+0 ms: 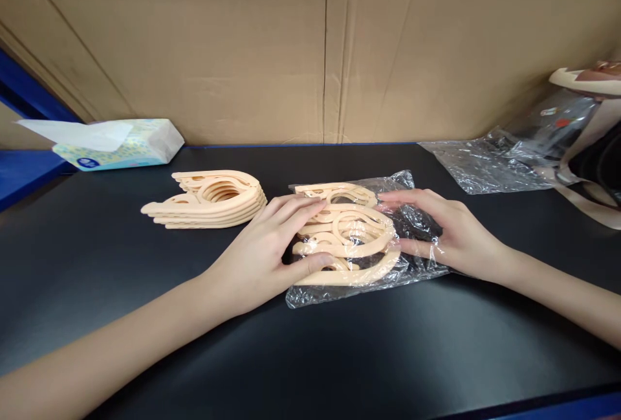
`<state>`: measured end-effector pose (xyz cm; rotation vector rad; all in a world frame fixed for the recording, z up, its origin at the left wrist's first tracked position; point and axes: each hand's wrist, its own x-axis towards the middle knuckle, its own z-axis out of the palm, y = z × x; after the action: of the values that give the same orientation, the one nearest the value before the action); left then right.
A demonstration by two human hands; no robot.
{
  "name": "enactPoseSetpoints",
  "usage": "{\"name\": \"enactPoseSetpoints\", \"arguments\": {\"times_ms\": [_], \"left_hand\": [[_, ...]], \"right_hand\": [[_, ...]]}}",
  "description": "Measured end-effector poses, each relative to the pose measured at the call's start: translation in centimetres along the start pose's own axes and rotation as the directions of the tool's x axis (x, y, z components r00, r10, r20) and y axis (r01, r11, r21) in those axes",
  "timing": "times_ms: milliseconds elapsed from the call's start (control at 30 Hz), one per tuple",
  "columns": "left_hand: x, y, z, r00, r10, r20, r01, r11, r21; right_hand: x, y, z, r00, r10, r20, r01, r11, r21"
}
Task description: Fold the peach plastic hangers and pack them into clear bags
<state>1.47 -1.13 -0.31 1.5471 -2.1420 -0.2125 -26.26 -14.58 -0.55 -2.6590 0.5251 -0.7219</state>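
Note:
Several cream folding hangers lie inside a clear plastic bag on the black table. My left hand rests over the left end of the bagged hangers, fingers stretched out and thumb apart on the near side. At their rounded right end, my right hand touches the hangers and bag with its fingertips and thumb, which are spread apart. Whether plastic covers the right fingertips is hard to tell. Left of the bag, a neat stack of matching hangers sits by itself, touched by neither hand.
A tissue pack with one tissue pulled out stands at the back left. At the back right lie crumpled clear plastic and a dark item with a beige strap. Brown cardboard walls off the table's rear.

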Motion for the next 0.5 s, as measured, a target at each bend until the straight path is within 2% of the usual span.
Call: {"name": "enactPoseSetpoints", "arguments": {"times_ms": [167,500], "left_hand": [[0.05,-0.08,0.07,1.000,-0.019,-0.009,0.019,1.000,-0.018],[0.18,0.22,-0.09,0.998,-0.060,0.006,0.060,0.998,-0.021]], "right_hand": [[0.05,-0.30,0.13,0.999,-0.012,-0.042,0.011,0.999,-0.031],[0.21,-0.77,0.02,0.998,-0.035,-0.052,0.030,0.996,-0.085]]}}
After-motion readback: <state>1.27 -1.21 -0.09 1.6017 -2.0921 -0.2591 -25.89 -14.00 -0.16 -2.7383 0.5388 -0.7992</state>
